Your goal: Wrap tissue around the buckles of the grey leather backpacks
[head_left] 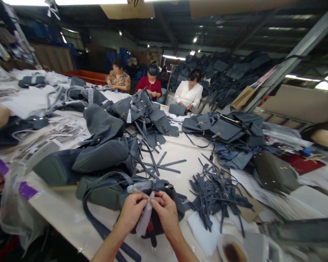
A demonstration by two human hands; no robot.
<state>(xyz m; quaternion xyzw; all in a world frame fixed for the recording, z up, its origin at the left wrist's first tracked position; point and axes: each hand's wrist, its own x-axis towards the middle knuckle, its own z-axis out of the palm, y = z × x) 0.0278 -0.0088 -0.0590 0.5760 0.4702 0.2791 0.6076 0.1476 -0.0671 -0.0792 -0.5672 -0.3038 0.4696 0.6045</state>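
Head: left hand [133, 208] and right hand [165, 208] pinch whitish wrap [144, 219].

Left hand [133, 208]: pinching a pale wrap [144, 220]
Right hand [166, 209]: on the same wrap
Bag [105, 193]: beneath both hands
Bag heap [102, 154]: 10–11 o'clock from the hands
Straps [213, 194]: tangled, 3 o'clock
Co-workers [155, 86]: three, around 12 o'clock

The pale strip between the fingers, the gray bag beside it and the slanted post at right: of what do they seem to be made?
Pale strip: probably thin plastic or foam film, whitish, translucent and creased.
Gray bag: leather or imitation, smooth and matte, judging by its faint sheen.
Slanted post: likely metal, dull gray, with straight edges.
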